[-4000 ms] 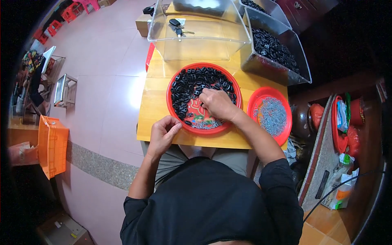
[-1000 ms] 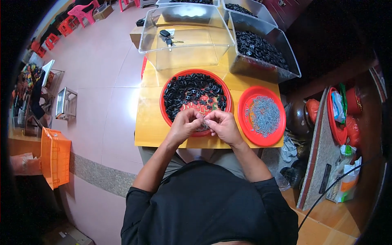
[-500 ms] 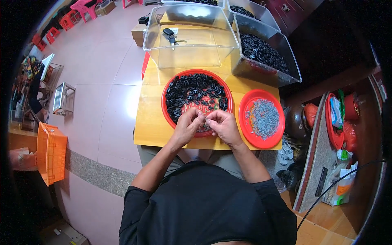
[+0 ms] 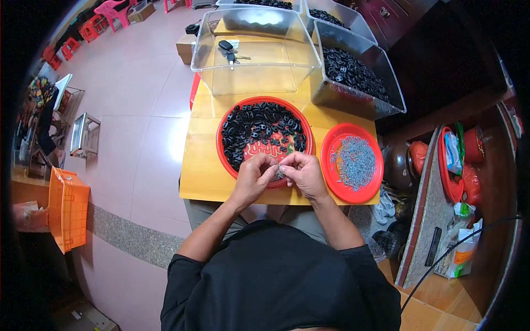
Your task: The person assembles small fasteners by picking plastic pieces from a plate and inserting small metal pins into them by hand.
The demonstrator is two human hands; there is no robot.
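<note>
My left hand (image 4: 255,177) and my right hand (image 4: 302,174) meet over the near rim of a round red tray (image 4: 310,138). Thumb and forefinger of each are pinched together, fingertips nearly touching. Whatever sits between them is too small and covered to make out. Many small black oval plastic pieces (image 4: 240,124) with holes fill the far and left part of this tray; its patterned bottom shows near my hands. To the right, a second red plate (image 4: 329,175) carries a heap of small silvery screw-like metal pieces (image 4: 358,163).
Beyond the tray, a clear plastic bin (image 4: 248,83) stands on the yellow table (image 4: 204,165), with keys (image 4: 231,55) seen in it. Another clear bin (image 4: 359,105) at right holds more black pieces. An orange crate (image 4: 69,209) is at far left, a metal step stool (image 4: 85,135) behind it.
Both hands stay pinched close together at the near side of the tray, with slight finger movement. The whole view has shifted a little.
</note>
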